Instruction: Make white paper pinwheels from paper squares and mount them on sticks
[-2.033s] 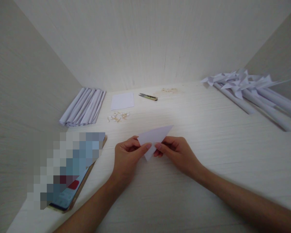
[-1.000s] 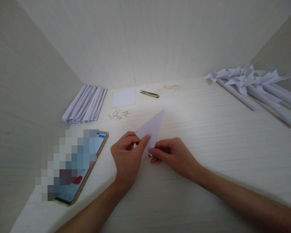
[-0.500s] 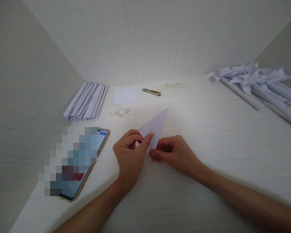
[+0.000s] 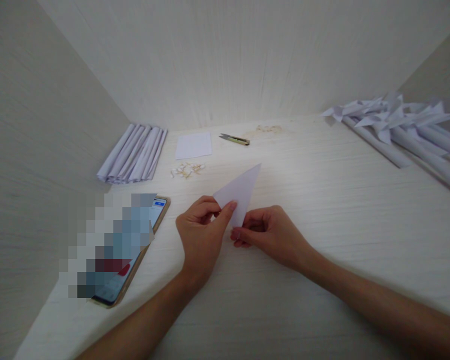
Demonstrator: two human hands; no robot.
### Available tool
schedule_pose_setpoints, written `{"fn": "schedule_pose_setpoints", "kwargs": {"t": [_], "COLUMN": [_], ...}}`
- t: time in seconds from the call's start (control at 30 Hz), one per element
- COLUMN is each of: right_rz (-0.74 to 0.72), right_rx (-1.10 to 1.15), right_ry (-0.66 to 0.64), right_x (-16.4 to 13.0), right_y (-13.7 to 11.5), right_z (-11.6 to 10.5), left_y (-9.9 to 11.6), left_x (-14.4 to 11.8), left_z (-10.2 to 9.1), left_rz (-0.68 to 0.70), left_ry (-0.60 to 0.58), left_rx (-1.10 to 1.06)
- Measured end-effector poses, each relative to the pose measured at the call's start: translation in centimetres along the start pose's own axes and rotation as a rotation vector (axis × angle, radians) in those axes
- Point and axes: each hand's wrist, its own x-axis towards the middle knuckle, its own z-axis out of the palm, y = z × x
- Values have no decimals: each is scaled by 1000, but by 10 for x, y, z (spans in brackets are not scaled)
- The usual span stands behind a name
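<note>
A white sheet of paper (image 4: 243, 190), folded into a triangle, is held up in front of me with one sharp corner pointing to the back right. My left hand (image 4: 206, 230) pinches its left side, the thumb lying flat across the paper and the fingers behind it. At the lower corner, my right hand (image 4: 268, 232) closes thumb and fingertips on the paper's tip. The fingers behind the paper are partly hidden.
Rolled paper tubes (image 4: 135, 152) lie at the left wall, near a flat stack of paper squares (image 4: 194, 146). Cotton swab tips (image 4: 187, 170), thread snips (image 4: 234, 139) and cut sticks (image 4: 269, 129) lie behind my hands. A phone (image 4: 135, 265) is at left, paper pinwheels (image 4: 390, 120) at right.
Both hands keep the same grip on the folded paper. The whole view has shifted very slightly; nothing else visibly differs.
</note>
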Motion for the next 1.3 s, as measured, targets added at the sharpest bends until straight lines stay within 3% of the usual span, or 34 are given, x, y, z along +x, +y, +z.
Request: {"fn": "schedule_pose_setpoints", "kwargs": {"t": [1.3], "right_rz": [-37], "right_rx": [-11], "right_ry": [-14], "right_x": [2], "right_y": [4], "right_z": [-1], "left_y": [-6], "left_x": [1], "left_z": [-1], "left_rz": [-71], "left_ry": [-26], "left_rx": [-122]}}
